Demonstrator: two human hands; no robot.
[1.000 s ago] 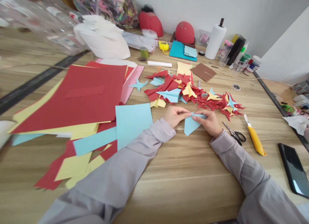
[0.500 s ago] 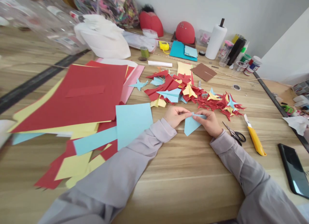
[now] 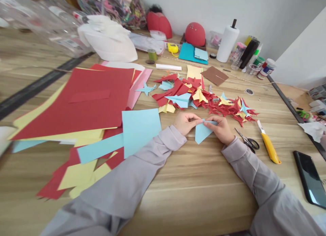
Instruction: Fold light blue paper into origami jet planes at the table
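Observation:
Between my two hands is a small folded piece of light blue paper (image 3: 203, 132), held just above the wooden table. My left hand (image 3: 185, 122) pinches its upper left corner between thumb and fingers. On the other side, my right hand (image 3: 222, 129) grips the upper right edge, thumb in front and fingers behind. Part of the fold is hidden by the fingertips. Just beyond the hands lies a pile of folded red, yellow and blue paper pieces (image 3: 178, 90). A larger light blue sheet (image 3: 141, 129) rests beside my left forearm.
Scissors (image 3: 248, 141) and a yellow utility knife (image 3: 269, 146) with its blade out lie right of my right hand. A black phone (image 3: 310, 178) is at the right edge. Large red sheets (image 3: 102, 109) are stacked at left. A white bottle (image 3: 228, 41) and several jars stand along the back.
Almost nothing differs. The lower corner of the blue paper has shifted very slightly; both hands keep their grip in the same place.

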